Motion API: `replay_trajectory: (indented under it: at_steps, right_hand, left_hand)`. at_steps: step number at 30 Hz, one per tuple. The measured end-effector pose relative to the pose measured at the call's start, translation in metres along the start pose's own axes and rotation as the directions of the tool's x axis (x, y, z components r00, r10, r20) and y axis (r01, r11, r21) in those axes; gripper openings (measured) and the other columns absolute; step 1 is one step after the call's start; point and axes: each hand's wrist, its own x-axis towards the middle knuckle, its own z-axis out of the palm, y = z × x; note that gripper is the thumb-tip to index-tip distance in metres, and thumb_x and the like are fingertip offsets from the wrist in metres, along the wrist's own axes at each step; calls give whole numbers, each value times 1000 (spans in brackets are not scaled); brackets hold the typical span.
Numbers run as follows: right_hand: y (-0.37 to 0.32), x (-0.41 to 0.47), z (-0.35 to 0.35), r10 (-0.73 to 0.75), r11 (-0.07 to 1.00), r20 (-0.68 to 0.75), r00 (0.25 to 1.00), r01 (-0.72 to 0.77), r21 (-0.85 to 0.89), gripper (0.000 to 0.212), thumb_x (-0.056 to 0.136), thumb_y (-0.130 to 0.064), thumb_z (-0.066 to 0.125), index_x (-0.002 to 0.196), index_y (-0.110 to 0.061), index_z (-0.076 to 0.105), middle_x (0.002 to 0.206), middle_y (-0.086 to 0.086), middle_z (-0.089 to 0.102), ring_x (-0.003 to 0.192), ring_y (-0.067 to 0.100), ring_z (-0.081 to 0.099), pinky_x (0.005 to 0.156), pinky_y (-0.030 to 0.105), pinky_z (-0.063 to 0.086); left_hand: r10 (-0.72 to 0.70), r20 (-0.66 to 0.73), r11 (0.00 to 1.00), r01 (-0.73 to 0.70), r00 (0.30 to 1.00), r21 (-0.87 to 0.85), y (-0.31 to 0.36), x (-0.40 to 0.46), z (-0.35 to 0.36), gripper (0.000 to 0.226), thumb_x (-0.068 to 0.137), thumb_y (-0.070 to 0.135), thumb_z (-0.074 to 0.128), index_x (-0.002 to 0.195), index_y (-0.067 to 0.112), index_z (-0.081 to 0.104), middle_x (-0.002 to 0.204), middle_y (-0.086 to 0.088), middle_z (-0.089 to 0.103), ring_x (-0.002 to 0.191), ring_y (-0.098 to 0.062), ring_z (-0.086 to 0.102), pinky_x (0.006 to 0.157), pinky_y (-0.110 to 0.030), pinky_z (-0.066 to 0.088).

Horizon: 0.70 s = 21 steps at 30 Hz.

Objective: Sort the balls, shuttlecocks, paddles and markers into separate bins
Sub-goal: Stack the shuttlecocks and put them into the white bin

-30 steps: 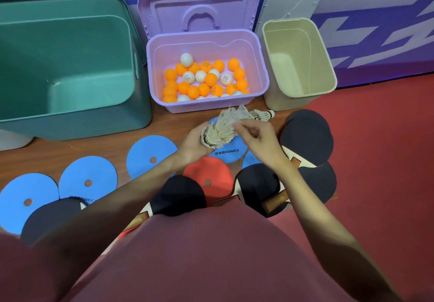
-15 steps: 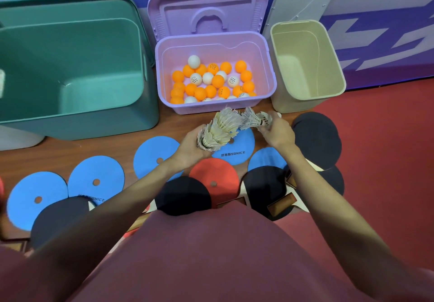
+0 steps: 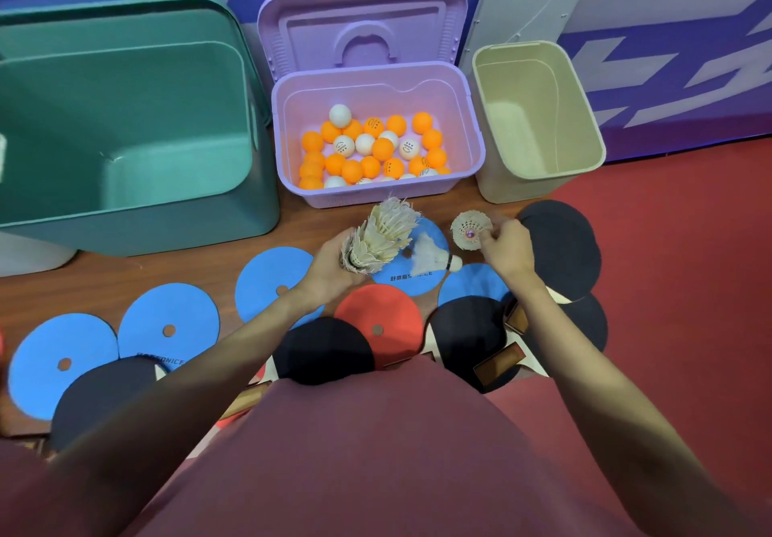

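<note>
While the left hand point(image 3: 334, 271) is gripping a stack point(image 3: 382, 236) of nested, frayed, yellowish shuttlecocks tilted up toward the purple bin point(image 3: 470, 119), the right hand point(image 3: 507, 250) is pinching one shuttlecock point(image 3: 471, 230), skirt facing the camera. A third, white shuttlecock point(image 3: 432, 259) is lying on a blue disc point(image 3: 422, 281) between the hands. Stack count: cannot tell. Three bins are standing in a row: green bin point(image 3: 138, 219) left, purple middle holding orange and white balls point(image 3: 372, 148), beige bin point(image 3: 539, 119) right showing no contents. Five blue discs, one red disc point(image 3: 378, 319) and several black paddles point(image 3: 559, 244) are crowding the floor, overlapping. Red mat point(image 3: 689, 265) is lying bare to the right.
</note>
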Motion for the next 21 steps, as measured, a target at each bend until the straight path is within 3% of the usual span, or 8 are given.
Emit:
replay_trajectory:
  at_steps: [4, 6, 8, 11, 16, 19, 21]
  right_hand:
    - [-1, -17, -10, -2, 997, -77, 997, 8, 76, 18, 84, -11, 47, 76, -2, 60, 66, 11, 61, 63, 28, 54, 57, 36, 45]
    - [-10, -26, -19, -40, 978, -166, 985, 73, 197, 19, 89, -11, 49, 85, -4, 66, 72, 8, 65, 67, 21, 57, 60, 30, 44]
    - [-28, -36, -32, -61, 897, -201, 978, 142, 418, 17, 92, -11, 51, 87, -8, 67, 72, 2, 67, 66, 10, 58, 61, 25, 43]
    - [-57, -49, -51, -84, 742, -126, 988, 147, 654, 22, 94, -8, 53, 79, -19, 66, 57, -16, 62, 54, -2, 51, 52, 15, 41]
    - [-85, -54, -59, -180, 715, 1, 984, 130, 687, 17, 92, -5, 55, 90, -10, 71, 64, -12, 69, 59, 0, 59, 56, 14, 44]
    - [-91, -54, -58, -224, 740, 59, 973, 130, 660, 19, 93, 2, 50, 98, 4, 68, 50, -18, 61, 45, -6, 53, 48, 5, 36]
    - [-94, -55, -57, -258, 762, 124, 958, 123, 636, 20, 93, 4, 49, 102, 5, 67, 47, -19, 59, 40, -6, 48, 44, 5, 34]
  left_hand:
    - [15, 5, 1000, -15, 1000, 18, -1, -5, -1, 51, 59, 23, 79, 106, 25, 57, 102, 6, 65, 94, -2, 61, 83, -22, 49]
    - [8, -1, 1000, -8, 1000, 30, -1, -7, -1, 49, 62, 18, 78, 105, 26, 57, 102, 7, 65, 93, -1, 61, 83, -21, 49]
    - [4, -6, 999, -3, 1000, 39, -1, -8, -1, 46, 63, 16, 77, 103, 26, 57, 101, 6, 65, 92, -1, 61, 82, -20, 49]
    - [3, 1, 999, -3, 1000, 54, -2, -8, -1, 43, 64, 14, 76, 101, 25, 58, 99, 4, 65, 90, -1, 61, 81, -21, 49]
    - [-4, 35, 992, 0, 999, 124, -6, -5, -1, 43, 65, 12, 77, 102, 1, 58, 95, -14, 64, 86, -13, 57, 76, -34, 48]
    - [11, 41, 988, -17, 999, 155, -3, -4, 0, 40, 67, 12, 77, 100, 1, 58, 95, -18, 64, 84, -13, 57, 74, -34, 48]
    - [21, 33, 986, -26, 999, 165, -1, -4, 1, 38, 67, 12, 77, 97, 3, 57, 90, -12, 64, 81, -11, 56, 71, -31, 46]
